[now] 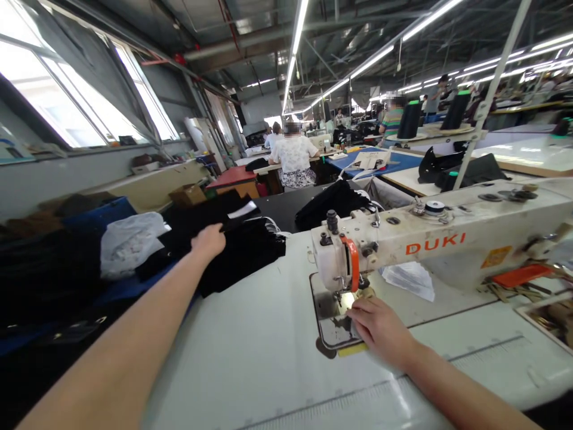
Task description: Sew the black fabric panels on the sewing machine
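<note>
A white sewing machine (430,239) with an orange part stands on the pale table (250,352). My right hand (378,328) is beside its needle area, over the metal plate (333,334), with fingers bent together; whatever is at the fingertips is too small to make out. Out to the left, my left hand (209,242) reaches to a pile of black fabric pieces (246,251), its fingers closed at the edge of the black cloth. White paper pieces (409,279) lie under the machine's arm.
A plastic bag (129,242) lies among dark cloth at the left. More black fabric (333,203) is behind the machine head. A tray of small parts (553,313) sits at the right edge. A person in a white shirt (294,152) sits ahead.
</note>
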Demonstrator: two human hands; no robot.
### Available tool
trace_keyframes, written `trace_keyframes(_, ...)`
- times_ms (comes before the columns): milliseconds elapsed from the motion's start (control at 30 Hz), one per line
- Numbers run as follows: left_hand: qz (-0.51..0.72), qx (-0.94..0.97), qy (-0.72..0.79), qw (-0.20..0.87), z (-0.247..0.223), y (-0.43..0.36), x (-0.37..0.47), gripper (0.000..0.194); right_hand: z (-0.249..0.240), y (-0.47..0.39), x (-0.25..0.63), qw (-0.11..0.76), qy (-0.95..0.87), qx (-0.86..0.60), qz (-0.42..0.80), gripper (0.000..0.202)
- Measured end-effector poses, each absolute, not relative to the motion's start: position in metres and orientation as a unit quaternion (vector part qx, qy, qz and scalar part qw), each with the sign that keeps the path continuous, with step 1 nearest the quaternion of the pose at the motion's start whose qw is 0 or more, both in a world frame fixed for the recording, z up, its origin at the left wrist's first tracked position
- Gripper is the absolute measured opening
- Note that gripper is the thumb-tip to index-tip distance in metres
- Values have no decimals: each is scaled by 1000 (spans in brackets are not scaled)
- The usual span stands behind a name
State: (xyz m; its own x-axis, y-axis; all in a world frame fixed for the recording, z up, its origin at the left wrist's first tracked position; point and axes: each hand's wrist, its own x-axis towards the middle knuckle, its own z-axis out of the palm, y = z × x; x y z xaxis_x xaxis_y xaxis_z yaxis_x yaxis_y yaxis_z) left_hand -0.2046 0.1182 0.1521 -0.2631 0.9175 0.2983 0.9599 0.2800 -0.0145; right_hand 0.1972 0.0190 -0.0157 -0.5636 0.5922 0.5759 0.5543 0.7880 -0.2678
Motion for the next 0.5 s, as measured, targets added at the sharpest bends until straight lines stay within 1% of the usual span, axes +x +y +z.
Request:
trace_keyframes(100,-80,-572,-807,123,114,124,-202,51,-18,19,196,337,-881,-330,30,20)
trace_keyframes(200,-88,-567,-806,148,93,105,-205,58,-20,18,196,330,-885,-326,43,23)
trace_keyframes(367,-60,-595,-786,157,80,29,-224,55,-24,18,202,322,-895,-302,62,26)
trace_keyframes(500,-28,-577,-798,173,87,-51,-272,54,-26,20,205,327,-901,-281,57,25)
